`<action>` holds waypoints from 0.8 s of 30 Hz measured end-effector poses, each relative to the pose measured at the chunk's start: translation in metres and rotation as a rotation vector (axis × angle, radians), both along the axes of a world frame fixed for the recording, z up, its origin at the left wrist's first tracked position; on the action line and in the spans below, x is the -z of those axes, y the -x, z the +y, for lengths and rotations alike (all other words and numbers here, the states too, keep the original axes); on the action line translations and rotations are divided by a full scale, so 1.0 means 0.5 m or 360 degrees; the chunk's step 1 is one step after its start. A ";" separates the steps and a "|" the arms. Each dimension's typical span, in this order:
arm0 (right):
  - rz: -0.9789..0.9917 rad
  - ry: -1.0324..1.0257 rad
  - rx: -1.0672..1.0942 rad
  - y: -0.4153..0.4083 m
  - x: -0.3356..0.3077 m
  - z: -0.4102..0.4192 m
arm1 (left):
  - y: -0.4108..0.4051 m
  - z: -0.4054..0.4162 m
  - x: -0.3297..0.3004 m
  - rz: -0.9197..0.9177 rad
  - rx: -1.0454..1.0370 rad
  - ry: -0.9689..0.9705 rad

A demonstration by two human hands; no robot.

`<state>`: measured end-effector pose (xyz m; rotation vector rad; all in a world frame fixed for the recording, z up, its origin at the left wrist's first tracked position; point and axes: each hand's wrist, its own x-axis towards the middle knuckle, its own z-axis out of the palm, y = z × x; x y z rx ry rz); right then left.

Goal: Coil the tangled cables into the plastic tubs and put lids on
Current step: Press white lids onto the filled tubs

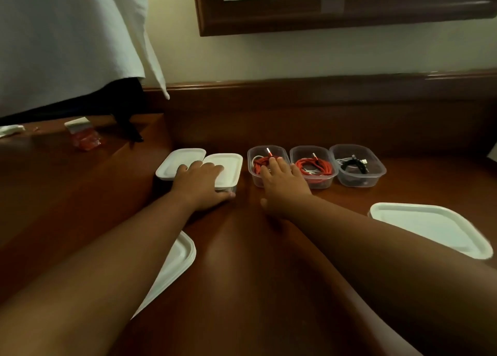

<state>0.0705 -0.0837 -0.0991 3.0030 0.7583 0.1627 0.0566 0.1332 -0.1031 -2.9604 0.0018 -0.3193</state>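
Two tubs with white lids on stand side by side at the left: one lid (pixel 176 160) further left, the other lid (pixel 230 167) under my left hand (pixel 200 185), which lies flat on it with the thumb at the tub's front edge. Three clear open tubs stand in a row to the right. My right hand (pixel 282 183) reaches with straight fingers over the first tub (pixel 254 172), touching its red and white cable (pixel 259 163). The second tub (pixel 326 180) holds a red coil (pixel 321 167). The third tub (pixel 376 174) holds black and white cables (pixel 353 163).
Two loose white lids lie on the brown wooden desk: one (pixel 430 225) at the right, one (pixel 177 261) partly under my left forearm. A red packet (pixel 86 139) and a white cloth (pixel 67 32) sit at the back left. A raised wooden ledge (pixel 295 92) backs the desk.
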 end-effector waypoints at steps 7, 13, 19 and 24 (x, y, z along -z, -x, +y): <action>0.0095 -0.0066 0.0097 -0.035 0.034 0.007 | -0.071 0.010 0.038 0.0007 -0.0068 0.0210; 0.0075 -0.0055 0.0079 -0.034 0.028 0.009 | -0.089 0.006 0.038 -0.0038 -0.0093 0.0191; 0.0126 -0.0027 0.0039 -0.017 0.016 0.003 | -0.085 0.010 0.007 0.0122 -0.0119 0.0074; 0.0183 -0.0050 0.0012 0.023 0.010 -0.009 | -0.025 0.018 -0.015 0.0120 -0.0123 0.0155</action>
